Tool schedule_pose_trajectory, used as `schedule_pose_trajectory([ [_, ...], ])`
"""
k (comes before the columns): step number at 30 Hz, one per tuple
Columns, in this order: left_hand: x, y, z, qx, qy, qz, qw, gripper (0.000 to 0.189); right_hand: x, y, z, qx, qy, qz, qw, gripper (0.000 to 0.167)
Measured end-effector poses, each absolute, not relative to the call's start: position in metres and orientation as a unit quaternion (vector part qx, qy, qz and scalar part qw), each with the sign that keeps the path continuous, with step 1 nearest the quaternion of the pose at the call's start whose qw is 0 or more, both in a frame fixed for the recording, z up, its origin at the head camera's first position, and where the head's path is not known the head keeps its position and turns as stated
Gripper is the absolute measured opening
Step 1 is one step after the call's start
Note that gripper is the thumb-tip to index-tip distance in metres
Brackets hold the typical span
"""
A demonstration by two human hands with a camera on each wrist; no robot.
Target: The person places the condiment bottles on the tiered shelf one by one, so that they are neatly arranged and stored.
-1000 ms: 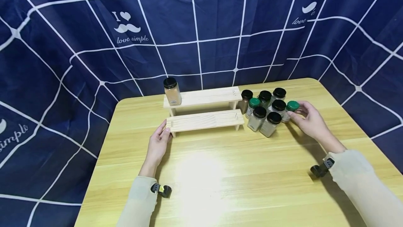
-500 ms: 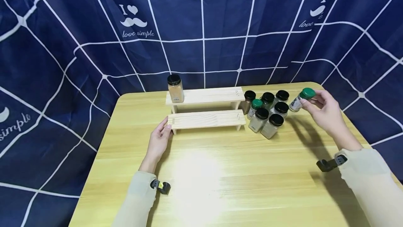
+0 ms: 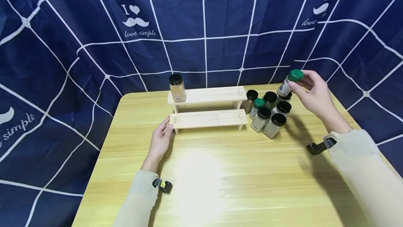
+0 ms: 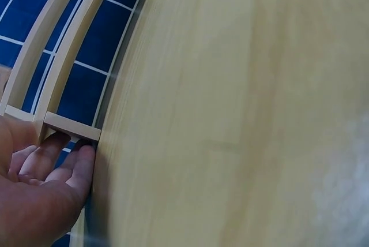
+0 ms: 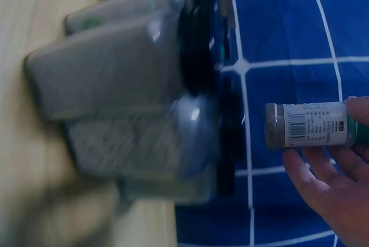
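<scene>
My right hand (image 3: 316, 92) holds a small spice jar (image 3: 287, 86) with a green lid, thumb and fingers gripping it near the lid. It is up in the air, tilted, overlapping the rear jars in the head view. A printed barcode label (image 5: 314, 124) wraps it in the right wrist view. My left hand (image 3: 160, 140) grips the left end of the lower tier of a two-tier wooden shelf (image 3: 207, 119), its fingers by the end leg in the left wrist view. On the upper tier (image 3: 214, 94), at the left end, stands a black-lidded jar (image 3: 177, 90) of tan powder.
Several spice jars (image 3: 272, 129) stand grouped right of the shelf, mostly black-lidded, one of them a green-lidded jar (image 3: 256, 108). The wooden table (image 3: 252, 178) reaches back to a blue gridded curtain (image 3: 226, 17).
My right hand has lifted the green-lidded spice jar from the group's right side, swung it outward, then brought it up and back leftward over the rear jars. The left hand stays at the shelf.
</scene>
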State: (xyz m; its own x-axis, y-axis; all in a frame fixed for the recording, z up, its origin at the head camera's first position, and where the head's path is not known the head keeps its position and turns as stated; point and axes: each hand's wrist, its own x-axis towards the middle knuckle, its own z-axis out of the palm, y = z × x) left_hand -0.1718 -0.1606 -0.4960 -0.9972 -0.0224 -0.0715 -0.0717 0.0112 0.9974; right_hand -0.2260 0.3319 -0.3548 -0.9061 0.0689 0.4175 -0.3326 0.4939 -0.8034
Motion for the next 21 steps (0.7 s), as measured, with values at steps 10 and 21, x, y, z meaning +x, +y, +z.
schedule_pose_trajectory([
  [10, -0.171, -0.163, -0.496, -0.027, 0.718, 0.696, 0.021, 0.052, -0.242, 0.284, -0.34, 0.105, -0.853, 0.477, 0.184, 0.035],
  [21, -0.171, -0.161, -0.496, -0.026, 0.711, 0.702, 0.02, 0.051, -0.262, 0.22, -0.334, 0.166, -0.841, 0.486, 0.168, 0.039],
])
